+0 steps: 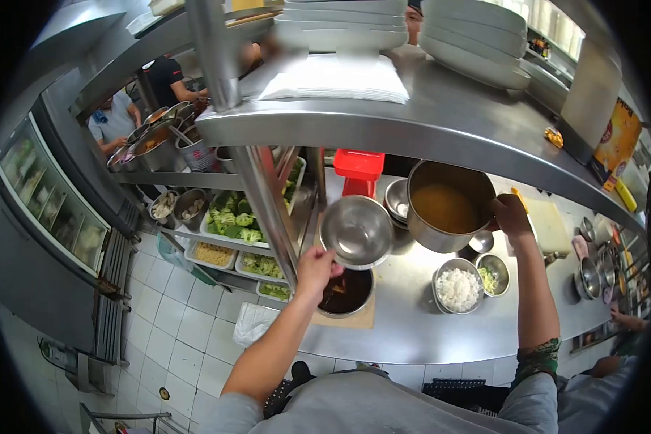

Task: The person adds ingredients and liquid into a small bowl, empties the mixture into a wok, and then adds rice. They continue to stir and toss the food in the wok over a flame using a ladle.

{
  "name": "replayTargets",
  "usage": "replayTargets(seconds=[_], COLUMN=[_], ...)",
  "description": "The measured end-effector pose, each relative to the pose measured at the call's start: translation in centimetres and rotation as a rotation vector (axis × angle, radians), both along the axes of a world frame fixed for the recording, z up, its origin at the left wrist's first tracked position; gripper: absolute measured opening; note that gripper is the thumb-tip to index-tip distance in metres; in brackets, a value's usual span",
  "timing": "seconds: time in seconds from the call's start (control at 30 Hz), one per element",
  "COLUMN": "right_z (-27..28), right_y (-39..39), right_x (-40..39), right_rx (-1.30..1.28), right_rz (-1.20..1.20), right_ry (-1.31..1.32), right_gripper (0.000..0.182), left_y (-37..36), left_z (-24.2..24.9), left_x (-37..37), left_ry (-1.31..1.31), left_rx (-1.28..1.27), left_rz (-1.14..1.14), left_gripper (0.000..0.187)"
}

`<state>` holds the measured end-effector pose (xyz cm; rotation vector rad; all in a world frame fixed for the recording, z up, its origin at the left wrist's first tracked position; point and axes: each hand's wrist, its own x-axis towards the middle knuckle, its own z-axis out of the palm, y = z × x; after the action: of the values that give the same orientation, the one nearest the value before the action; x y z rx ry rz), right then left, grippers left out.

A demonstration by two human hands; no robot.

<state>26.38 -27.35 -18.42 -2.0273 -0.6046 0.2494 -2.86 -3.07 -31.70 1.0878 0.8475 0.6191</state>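
My left hand point(317, 272) grips the near rim of a shiny metal bowl point(356, 230), which has nothing in it. Below that bowl, partly covered by it, a pot of dark brown liquid point(345, 292) stands on a brown board. My right hand point(511, 217) is closed on the right side of a large metal pot point(443, 233), tilted toward me, with yellowish-brown liquid point(448, 207) inside. Near the pot are a bowl of white rice point(457, 291) and a smaller bowl of chopped pale green vegetable point(489, 279).
Above the counter runs a steel shelf point(456, 123) with stacked white dishes point(474, 36) and white napkins point(336, 78). A red container point(359, 165) stands behind the bowls. Broccoli trays point(235, 217) fill the left rack. A cutting board point(546, 220) lies at right. Other people work at far left and right.
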Motion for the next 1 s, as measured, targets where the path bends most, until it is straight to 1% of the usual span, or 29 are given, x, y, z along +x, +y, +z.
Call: replayTargets(seconds=[0.07, 0.1, 0.13, 0.2, 0.27, 0.3, 0.33, 0.4, 0.47, 0.53, 0.6, 0.67, 0.73, 0.8, 0.83, 0.87, 0.93, 1.0], right_z=[0.8, 0.9, 0.7, 0.3, 0.1, -0.1, -0.4, 0.0, -1.1, -0.7, -0.4, -1.2, -2.3, -2.1, -3.2, -2.7, -1.7, -1.4], right_y=[-1.3, -1.8, -2.2, -2.9, -2.8, -2.7, -2.5, -1.3, 0.1, 2.1, 3.9, 6.0, 7.9, 9.7, 10.2, 11.0, 12.7, 14.2], right_x=[-0.9, -1.2, -1.1, -1.0, -1.5, -1.6, -1.7, -2.8, -2.5, -3.4, -3.9, -3.5, -3.1, -3.6, -2.4, -2.7, -3.7, -4.2], right_rx=[-0.031, -0.058, -0.061, -0.13, -0.123, -0.168, -0.214, -0.283, -0.381, -0.389, -0.396, -0.434, -0.446, -0.495, -0.578, -0.584, -0.843, -0.885], right_rz=[-0.044, -0.076, -0.083, -0.097, -0.123, -0.114, -0.104, -0.087, -0.066, -0.029, 0.012, 0.123, 0.097, 0.144, 0.26, 0.265, 0.338, 0.337], right_ry=[-0.008, -0.019, -0.017, -0.032, -0.027, -0.066, -0.105, -0.158, -0.322, -0.281, -0.241, -0.369, -0.411, -0.545, -0.714, -0.719, -0.837, -0.872], right_gripper=[0.026, 0.026, 0.026, 0.027, 0.027, 0.026, 0.026, 0.029, 0.032, 0.033, 0.034, 0.032, 0.029, 0.025, 0.024, 0.024, 0.022, 0.022], left_y=[2.5, 3.9, 5.1, 7.1, 8.7, 9.7, 10.2, 10.7, 9.3, 8.2, 5.9, 3.1, -0.2, -2.7, -3.4, -3.7, -4.2, -4.2], left_z=[-1.6, -2.5, -3.3, -4.8, -6.7, -7.7, -7.6, -7.2, -5.0, -4.3, -3.3, -1.8, 1.8, 3.2, 3.1, 2.5, 0.3, -2.4], left_x=[3.4, 4.9, 6.2, 7.8, 8.7, 9.1, 8.9, 8.8, 8.1, 7.6, 6.6, 4.4, 0.0, -5.0, -7.5, -9.9, -14.6, -18.8], left_ry=[0.096, 0.189, 0.241, 0.291, 0.535, 0.625, 0.626, 0.77, 0.78, 0.962, 0.832, 0.594, 0.313, 0.199, 0.209, 0.217, 0.326, 0.422], left_rx=[0.128, 0.218, 0.224, 0.231, 0.393, 0.419, 0.422, 0.37, 0.362, 0.704, 0.952, 1.143, 1.2, 1.027, 1.054, 1.081, 0.949, 0.854], left_rz=[0.055, 0.111, 0.13, 0.142, 0.147, 0.077, 0.066, -0.086, -0.056, -0.058, 0.006, -0.029, -0.068, -0.129, -0.133, -0.134, -0.151, -0.108], left_gripper=[0.013, 0.01, 0.007, 0.009, 0.016, 0.02, 0.02, 0.019, 0.017, 0.023, 0.039, 0.05, 0.038, 0.031, 0.029, 0.028, 0.026, 0.026])
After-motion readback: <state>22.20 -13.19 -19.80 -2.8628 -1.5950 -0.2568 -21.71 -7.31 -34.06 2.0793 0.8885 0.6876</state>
